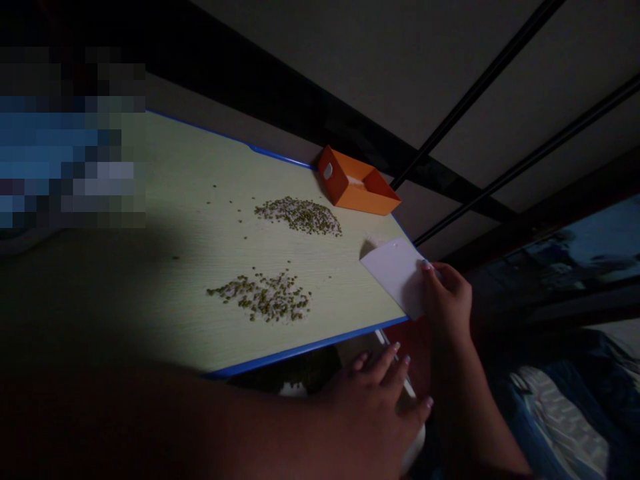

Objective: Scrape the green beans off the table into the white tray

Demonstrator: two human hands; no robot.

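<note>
My right hand point(447, 293) grips a thin white plastic scraper point(393, 270) with a small hole near one corner. The scraper lies low over the right end of the table, its far edge beside a few pale grains point(376, 240). My left hand point(383, 390) is off the table's near edge, fingers spread, with nothing visible in it. Two piles of small green beans mixed with pale grains lie on the tabletop: a farther pile point(303, 217) and a nearer pile point(265, 298). An open orange box point(367, 200) at the far edge has some white material inside.
The pale table point(190, 247) has a blue rim point(300, 350). Stray beans are scattered left of the piles. A dark-banded wall or cabinet point(345, 110) rises behind the table. Blue and patterned cloth point(555, 413) lies at lower right. A pixelated area covers the upper left.
</note>
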